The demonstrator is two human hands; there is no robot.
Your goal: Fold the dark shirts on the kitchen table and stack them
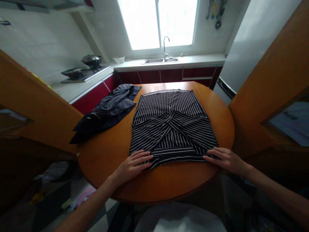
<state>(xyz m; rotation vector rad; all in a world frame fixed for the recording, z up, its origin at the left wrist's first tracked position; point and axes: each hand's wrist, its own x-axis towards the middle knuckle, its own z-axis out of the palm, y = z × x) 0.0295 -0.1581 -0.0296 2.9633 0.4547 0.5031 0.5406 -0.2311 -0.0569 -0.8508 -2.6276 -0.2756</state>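
Note:
A black-and-white striped garment (169, 125) lies spread on the round wooden table (101, 164), with two parts folded inward so they cross near its middle. Its near edge shows a folded band of stripes. My left hand (132, 166) rests flat on the near left corner, fingers stretched out over the cloth. On the near right corner lies my right hand (224, 158), its fingers also extended and touching the fabric. Neither hand grips the cloth visibly.
Dark clothing (108, 109) lies in a loose pile on the table's left side. Beyond are a counter with a sink (154, 60) and a stove with a pot (91, 60). A fridge (256, 42) stands at right. Wooden door frames flank the table.

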